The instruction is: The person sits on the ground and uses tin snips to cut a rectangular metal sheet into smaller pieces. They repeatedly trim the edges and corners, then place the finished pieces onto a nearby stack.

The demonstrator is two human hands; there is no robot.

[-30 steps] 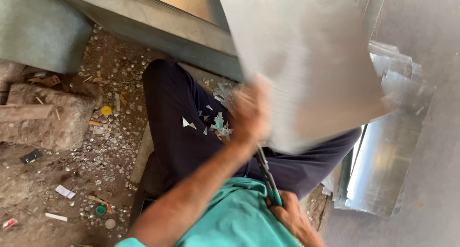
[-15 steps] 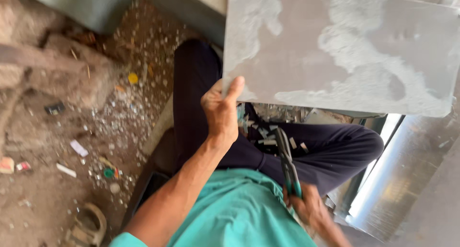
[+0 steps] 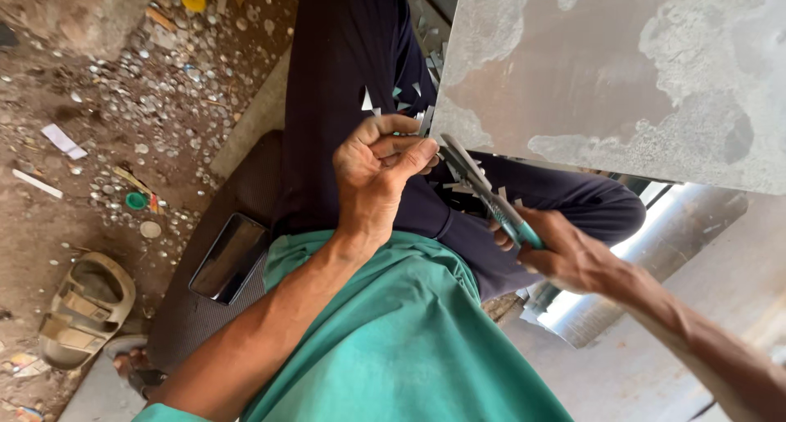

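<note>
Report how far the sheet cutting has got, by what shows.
Done: small metal offcuts lie on the lap, so some trimming has happened. In hand: the right hand holds green-handled snips at the metal sheet's lower corner, where the left hand is. Left: most of the sheet looks uncut.

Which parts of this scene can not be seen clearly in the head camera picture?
- Snips: the handles are hidden inside the right hand.
- Metal sheet: cut off by the top and right edges.
- Left hand: its curled fingers hide whatever they pinch at the sheet's corner.
- Sandal: its far end is out of frame.
</note>
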